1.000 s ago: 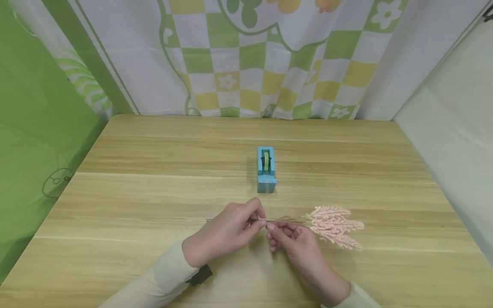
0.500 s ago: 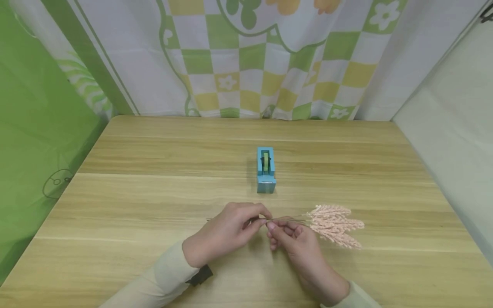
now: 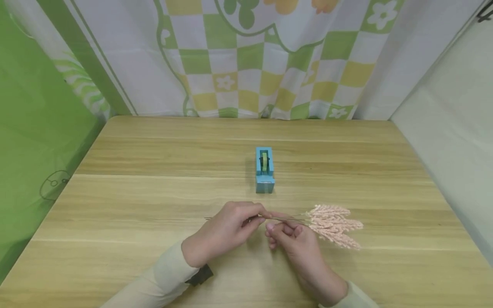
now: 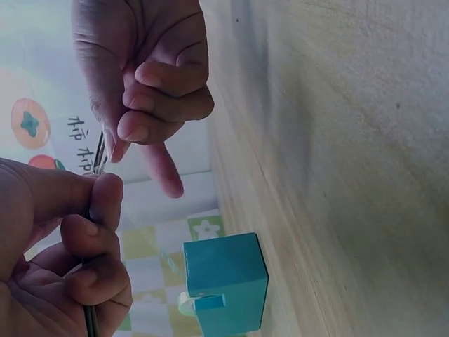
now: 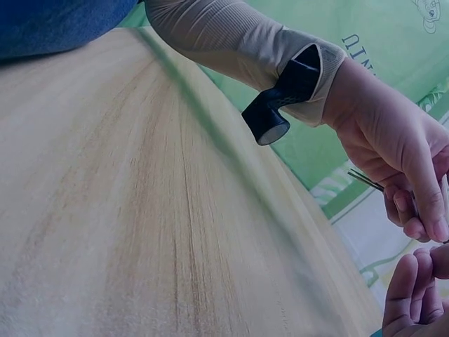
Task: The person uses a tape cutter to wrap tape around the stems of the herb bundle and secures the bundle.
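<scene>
A bunch of artificial flowers with pale pink, fluffy heads (image 3: 335, 226) and thin dark stems (image 3: 286, 219) lies across both hands. My left hand (image 3: 231, 222) pinches the stems between thumb and fingers, and their cut ends (image 5: 365, 180) stick out behind it. Close beside it, my right hand (image 3: 298, 246) has thumb and middle finger together at what looks like a thin clear strip of tape (image 4: 105, 156) by the stems. Its index finger (image 4: 163, 170) reaches out straight behind the stems. How the tape lies around them is partly hidden by fingers.
A blue tape dispenser (image 3: 265, 184) with a green-yellow roll core stands on the wooden table (image 3: 154, 149), just beyond the hands. A patterned curtain (image 3: 246, 60) hangs behind the table's far edge. A black wrist device (image 5: 284, 91) sits on the left sleeve.
The right index finger has straightened behind the stems, and the right thumb has slipped slightly below them. The left index finger has stretched forward along the stems. Flower heads stay nearly in place.
</scene>
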